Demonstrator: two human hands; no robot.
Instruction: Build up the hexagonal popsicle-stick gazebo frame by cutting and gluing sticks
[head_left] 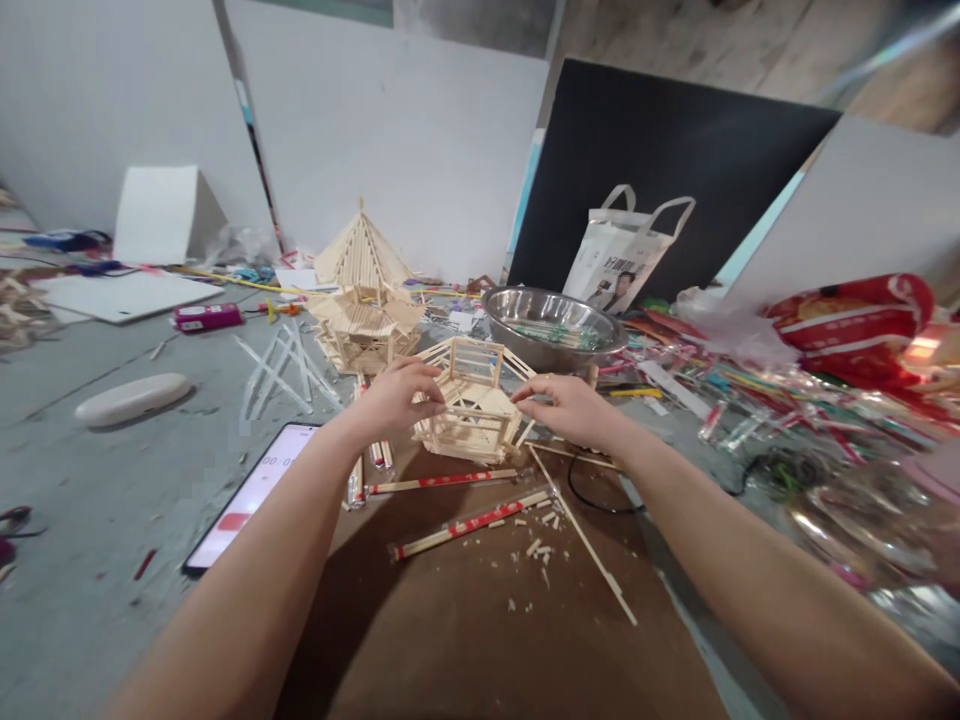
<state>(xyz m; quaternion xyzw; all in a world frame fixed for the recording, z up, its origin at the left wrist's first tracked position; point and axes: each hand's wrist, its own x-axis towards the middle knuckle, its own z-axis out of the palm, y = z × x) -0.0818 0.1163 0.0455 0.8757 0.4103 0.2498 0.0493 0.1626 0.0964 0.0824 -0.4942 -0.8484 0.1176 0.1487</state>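
Note:
A small many-sided model pavilion base (469, 430), built of thin wooden sticks with railings round a floor, stands on the brown board (480, 640). My left hand (397, 400) is at its left side, fingers curled over the upper railing. On the opposite side, my right hand (574, 408) has its thumb and fingertips at the right railing. Both hands grip the model between them, though the exact fingertip contact is hard to see. Wrapped chopsticks (472, 523) with red bands lie in front of it, near a long thin stick (585, 540) and cut stick bits.
Behind stands a finished stick pavilion (364, 290) with a pointed roof. A metal bowl (555, 325) holds wrapped sticks. A lit phone (251, 495) and a white case (133, 400) lie left; a paper bag (619, 255) and piled wrappers (750, 385) are right.

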